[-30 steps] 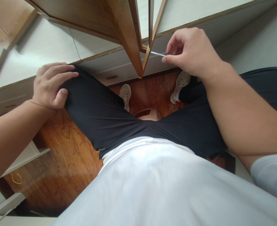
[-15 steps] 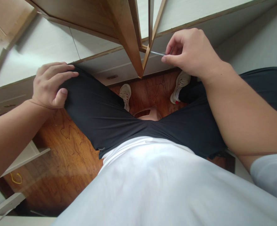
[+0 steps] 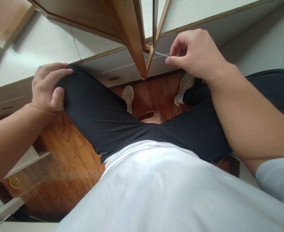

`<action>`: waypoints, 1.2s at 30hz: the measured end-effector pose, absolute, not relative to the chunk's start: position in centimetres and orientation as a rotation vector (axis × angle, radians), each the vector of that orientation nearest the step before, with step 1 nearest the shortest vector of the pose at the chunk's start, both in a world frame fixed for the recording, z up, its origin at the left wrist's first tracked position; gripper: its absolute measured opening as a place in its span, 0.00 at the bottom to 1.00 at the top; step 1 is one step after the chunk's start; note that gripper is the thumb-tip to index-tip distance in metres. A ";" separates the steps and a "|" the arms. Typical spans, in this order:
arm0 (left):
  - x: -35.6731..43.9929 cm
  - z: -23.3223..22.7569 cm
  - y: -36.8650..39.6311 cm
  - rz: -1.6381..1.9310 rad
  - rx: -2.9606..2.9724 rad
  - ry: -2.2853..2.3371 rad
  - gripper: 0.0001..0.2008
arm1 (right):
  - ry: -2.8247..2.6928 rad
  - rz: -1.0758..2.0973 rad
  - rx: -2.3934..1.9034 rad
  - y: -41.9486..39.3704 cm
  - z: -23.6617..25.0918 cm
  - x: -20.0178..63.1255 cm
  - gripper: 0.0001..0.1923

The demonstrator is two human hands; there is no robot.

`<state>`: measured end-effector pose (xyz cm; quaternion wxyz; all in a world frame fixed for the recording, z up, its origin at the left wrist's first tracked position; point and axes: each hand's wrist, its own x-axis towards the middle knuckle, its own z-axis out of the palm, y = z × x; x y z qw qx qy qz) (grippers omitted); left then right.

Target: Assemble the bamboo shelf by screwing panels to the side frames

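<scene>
The thin metal rod [image 3: 161, 54] is at the far side, its left end meeting the wooden frame [image 3: 132, 38]; the right hand [image 3: 200, 53] pinches its right end. At left, the left hand [image 3: 46, 86], thumb apart from fingers, rests on dark trousers [image 3: 89, 96].

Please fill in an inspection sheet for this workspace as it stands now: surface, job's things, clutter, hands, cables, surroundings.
Surface: pale ledge with a brown edge and a seam.
Job's things: brown wooden frame, its pointed corner projecting past the ledge edge; thin metal rod reaching one of its bars, far tip hidden.
Clutter: yellow loop at lower left, material unclear.
Hands: right hand pinches the rod between thumb and fingers; left hand rests on the knee of the black trousers.
Cables: nothing seen for certain.
Surroundings: wood-patterned floor, drawer front below the ledge, two pale shoes.
</scene>
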<state>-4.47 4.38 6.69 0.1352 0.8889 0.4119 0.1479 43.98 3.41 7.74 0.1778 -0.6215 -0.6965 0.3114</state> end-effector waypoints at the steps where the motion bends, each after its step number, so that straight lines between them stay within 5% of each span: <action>1: -4.5 6.6 4.4 0.427 2.577 1.198 0.34 | -1.968 0.884 -1.759 3.4 7.7 44.0 0.06; 36: -4.3 6.6 4.3 0.451 2.561 1.222 0.33 | -1.951 0.904 -1.733 3.4 7.4 44.0 0.04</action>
